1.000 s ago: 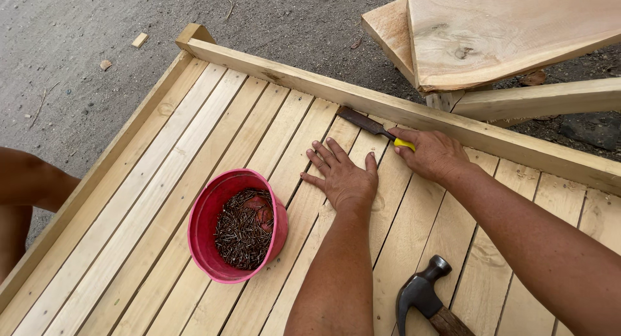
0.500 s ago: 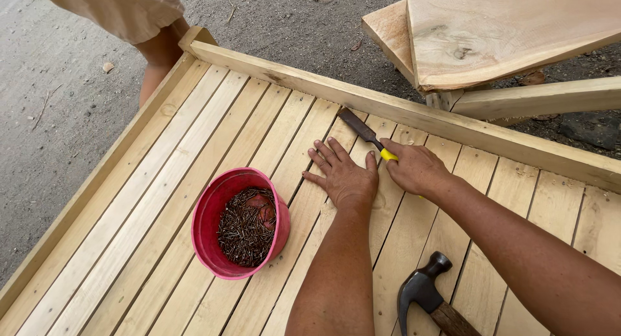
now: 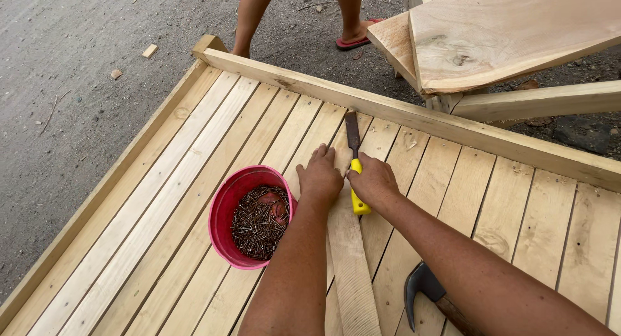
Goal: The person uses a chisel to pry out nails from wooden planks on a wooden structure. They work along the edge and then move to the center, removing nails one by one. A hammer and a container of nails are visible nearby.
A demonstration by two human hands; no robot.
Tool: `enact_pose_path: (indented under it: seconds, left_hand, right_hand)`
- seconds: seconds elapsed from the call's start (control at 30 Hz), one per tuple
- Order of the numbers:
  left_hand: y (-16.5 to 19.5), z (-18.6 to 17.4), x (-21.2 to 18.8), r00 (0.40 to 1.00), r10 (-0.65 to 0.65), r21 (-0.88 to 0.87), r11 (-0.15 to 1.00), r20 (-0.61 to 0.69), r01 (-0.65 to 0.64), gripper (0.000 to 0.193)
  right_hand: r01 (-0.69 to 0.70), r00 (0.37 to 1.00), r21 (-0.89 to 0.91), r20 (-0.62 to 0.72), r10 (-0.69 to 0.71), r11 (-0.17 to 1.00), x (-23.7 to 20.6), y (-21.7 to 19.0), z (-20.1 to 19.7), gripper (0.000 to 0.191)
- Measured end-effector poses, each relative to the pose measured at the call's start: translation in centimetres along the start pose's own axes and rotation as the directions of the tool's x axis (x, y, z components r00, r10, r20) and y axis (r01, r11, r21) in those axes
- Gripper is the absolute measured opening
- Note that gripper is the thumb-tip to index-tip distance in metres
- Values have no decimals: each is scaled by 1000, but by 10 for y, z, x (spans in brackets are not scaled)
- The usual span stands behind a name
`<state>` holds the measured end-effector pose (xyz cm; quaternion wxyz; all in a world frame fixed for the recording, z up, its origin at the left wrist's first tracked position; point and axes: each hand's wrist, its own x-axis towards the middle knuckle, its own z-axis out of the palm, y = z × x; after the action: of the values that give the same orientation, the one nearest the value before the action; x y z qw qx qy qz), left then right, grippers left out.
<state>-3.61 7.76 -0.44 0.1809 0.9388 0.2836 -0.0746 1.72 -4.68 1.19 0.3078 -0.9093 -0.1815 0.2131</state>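
Chisel, yellow handle, dark blade: now aligned along a plank seam with its tip at the frame rail, where a moment ago it lay slanted; judged set for working the seam. Red bowl of nails: left of the fingers. Left hand: fingers curled, pressing the plank beside the chisel. Right hand: fingers clenched round the yellow handle. Hammer: below the right forearm, untouched.
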Motion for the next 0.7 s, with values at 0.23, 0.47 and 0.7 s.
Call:
enact_pose_path:
  seconds: [0.23, 0.47, 0.7]
  left_hand:
    - [-26, -25, 11, 986, -165, -190, 968, 19, 166, 44]
    - [-22, -6, 28, 928, -81, -454, 855, 363, 252, 55]
    - [-18, -2, -6, 979, -179, -406, 891, 93, 201, 49]
  right_hand:
    - [-206, 970, 123, 160, 186, 971, -15, -26, -5, 55]
    - [-326, 940, 526, 269, 210, 786, -11, -42, 2, 45]
    - [-15, 1000, -230, -29, 8, 973, -6, 2, 7, 52]
